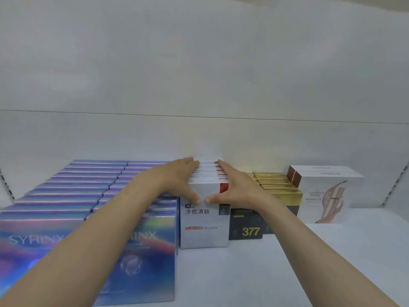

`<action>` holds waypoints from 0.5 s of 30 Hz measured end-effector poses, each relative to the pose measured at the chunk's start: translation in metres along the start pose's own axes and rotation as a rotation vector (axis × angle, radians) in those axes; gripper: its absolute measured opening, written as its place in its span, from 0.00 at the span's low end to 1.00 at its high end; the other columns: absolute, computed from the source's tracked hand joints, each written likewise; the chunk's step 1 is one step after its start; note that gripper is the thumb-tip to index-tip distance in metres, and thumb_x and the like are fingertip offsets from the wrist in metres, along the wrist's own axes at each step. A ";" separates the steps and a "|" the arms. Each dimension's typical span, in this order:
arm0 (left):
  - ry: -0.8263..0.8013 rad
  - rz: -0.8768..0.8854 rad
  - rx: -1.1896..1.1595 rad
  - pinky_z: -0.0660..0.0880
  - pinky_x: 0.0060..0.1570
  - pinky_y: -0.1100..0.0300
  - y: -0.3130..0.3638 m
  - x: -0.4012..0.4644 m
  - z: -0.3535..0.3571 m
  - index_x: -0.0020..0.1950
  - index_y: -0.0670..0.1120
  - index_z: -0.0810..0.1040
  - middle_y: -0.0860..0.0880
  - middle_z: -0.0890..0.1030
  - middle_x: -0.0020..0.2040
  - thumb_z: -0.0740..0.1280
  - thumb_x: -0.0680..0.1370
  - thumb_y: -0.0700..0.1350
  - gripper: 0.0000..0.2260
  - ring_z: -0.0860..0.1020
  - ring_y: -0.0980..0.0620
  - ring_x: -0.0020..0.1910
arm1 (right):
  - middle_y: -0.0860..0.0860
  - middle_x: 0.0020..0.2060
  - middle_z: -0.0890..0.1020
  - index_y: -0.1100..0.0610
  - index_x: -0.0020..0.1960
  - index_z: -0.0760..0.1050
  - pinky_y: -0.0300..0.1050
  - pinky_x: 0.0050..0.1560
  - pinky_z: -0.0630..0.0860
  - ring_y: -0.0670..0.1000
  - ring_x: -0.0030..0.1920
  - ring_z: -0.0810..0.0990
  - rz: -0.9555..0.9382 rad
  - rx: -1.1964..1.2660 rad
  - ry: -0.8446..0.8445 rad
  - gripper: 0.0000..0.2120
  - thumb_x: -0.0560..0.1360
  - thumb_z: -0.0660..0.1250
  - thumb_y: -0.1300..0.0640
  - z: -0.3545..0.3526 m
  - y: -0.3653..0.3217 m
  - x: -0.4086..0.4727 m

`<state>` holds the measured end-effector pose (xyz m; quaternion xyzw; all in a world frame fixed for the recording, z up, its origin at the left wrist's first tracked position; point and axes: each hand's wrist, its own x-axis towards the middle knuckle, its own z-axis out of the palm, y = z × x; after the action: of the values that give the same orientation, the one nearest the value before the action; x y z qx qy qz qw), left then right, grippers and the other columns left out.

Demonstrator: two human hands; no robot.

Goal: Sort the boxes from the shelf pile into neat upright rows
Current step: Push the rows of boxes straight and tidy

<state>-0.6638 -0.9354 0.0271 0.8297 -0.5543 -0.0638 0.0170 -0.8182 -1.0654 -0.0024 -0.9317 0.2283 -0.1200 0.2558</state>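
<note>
The upright row of white-and-red cardboard boxes (204,231), running front-to-back on the white shelf (243,273), lies between the left hand (180,179) and the right hand (235,188), each grip spread flat against its sides.

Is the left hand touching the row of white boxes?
Touching. The head view shows the left hand lying against the left side of the white boxes, with its thumb pressed on their front face.
</note>
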 end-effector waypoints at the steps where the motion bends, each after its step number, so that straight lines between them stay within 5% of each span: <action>1: -0.003 0.003 0.008 0.50 0.76 0.53 0.000 0.001 0.002 0.80 0.49 0.45 0.50 0.45 0.80 0.74 0.67 0.65 0.53 0.47 0.53 0.79 | 0.46 0.76 0.63 0.49 0.81 0.49 0.38 0.61 0.64 0.49 0.72 0.66 0.001 -0.003 0.009 0.57 0.62 0.79 0.38 0.001 0.000 -0.001; 8: -0.033 0.025 0.035 0.48 0.77 0.54 0.006 -0.003 -0.001 0.80 0.48 0.43 0.49 0.42 0.80 0.72 0.67 0.66 0.54 0.45 0.52 0.79 | 0.44 0.78 0.60 0.48 0.81 0.50 0.38 0.67 0.60 0.46 0.75 0.61 -0.034 0.005 0.012 0.54 0.65 0.78 0.39 -0.016 0.006 -0.019; 15: 0.150 0.263 -0.014 0.57 0.74 0.54 0.077 -0.008 -0.005 0.79 0.51 0.51 0.53 0.54 0.80 0.69 0.72 0.64 0.44 0.56 0.51 0.77 | 0.43 0.71 0.73 0.46 0.73 0.69 0.45 0.68 0.65 0.47 0.71 0.69 0.034 -0.113 0.285 0.32 0.72 0.74 0.43 -0.066 0.063 -0.056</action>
<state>-0.7370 -0.9584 0.0400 0.7522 -0.6550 -0.0027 0.0724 -0.9121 -1.1142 0.0139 -0.9141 0.2844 -0.2338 0.1698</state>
